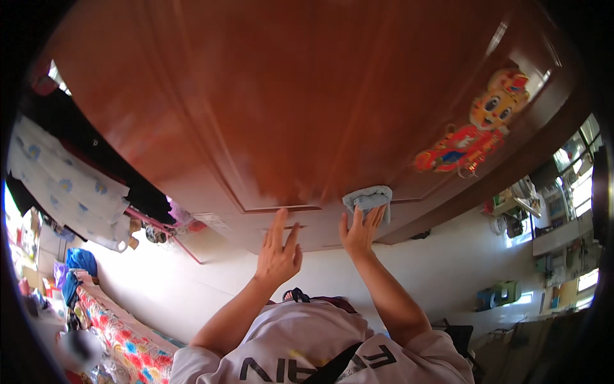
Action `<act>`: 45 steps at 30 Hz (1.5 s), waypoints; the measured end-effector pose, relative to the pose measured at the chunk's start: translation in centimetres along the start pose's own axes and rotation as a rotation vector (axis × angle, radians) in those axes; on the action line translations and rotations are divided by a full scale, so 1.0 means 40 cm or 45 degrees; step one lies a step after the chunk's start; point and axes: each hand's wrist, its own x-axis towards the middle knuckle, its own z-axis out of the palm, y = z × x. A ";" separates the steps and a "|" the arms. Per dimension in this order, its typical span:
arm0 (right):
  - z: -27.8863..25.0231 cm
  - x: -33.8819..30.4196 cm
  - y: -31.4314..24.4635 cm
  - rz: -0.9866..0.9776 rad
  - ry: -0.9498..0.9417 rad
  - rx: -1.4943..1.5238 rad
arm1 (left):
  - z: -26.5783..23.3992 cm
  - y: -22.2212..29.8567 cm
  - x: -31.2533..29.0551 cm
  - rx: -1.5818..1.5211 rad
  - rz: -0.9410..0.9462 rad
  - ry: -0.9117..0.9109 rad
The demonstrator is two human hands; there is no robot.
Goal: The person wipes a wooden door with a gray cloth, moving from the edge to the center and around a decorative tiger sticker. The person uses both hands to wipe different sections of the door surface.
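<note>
A broad reddish-brown wooden door [281, 109] with moulded panels fills the upper view. My right hand [362, 233] holds a folded grey-blue cloth [368, 196] flat against the lower part of the door, its fingers over the cloth. To its left, my left hand [279, 253] is open and holds nothing. Its fingers stretch toward the door's lower panel edge; whether they touch it I cannot tell. On the door's right side sticks a colourful cartoon animal decoration [476, 131] in red and yellow.
Hanging clothes [64, 176] crowd the left, above a pink rack [185, 248]. A bed with a floral cover [121, 326] stands at the lower left. Pale floor [192, 281] stretches beneath. Past the door's right edge are a green stool [508, 292] and cluttered shelves [559, 240].
</note>
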 end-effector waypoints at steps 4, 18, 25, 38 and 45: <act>0.018 0.030 -0.124 -0.016 0.109 0.080 | -0.068 -0.091 -0.152 0.137 -0.215 0.006; 0.122 0.094 -0.479 -0.902 -0.340 0.240 | -0.122 -0.073 -0.265 0.107 -0.421 0.069; 0.148 0.035 -0.428 -1.139 -0.513 -0.047 | -0.109 -0.061 -0.298 0.104 -0.526 0.104; 0.019 -0.109 0.095 -0.655 -0.594 -0.068 | 0.015 0.043 -0.181 0.065 -0.317 -0.048; -0.067 -0.125 0.265 -0.153 -0.304 0.017 | 0.169 0.233 -0.018 -0.006 -0.175 -0.122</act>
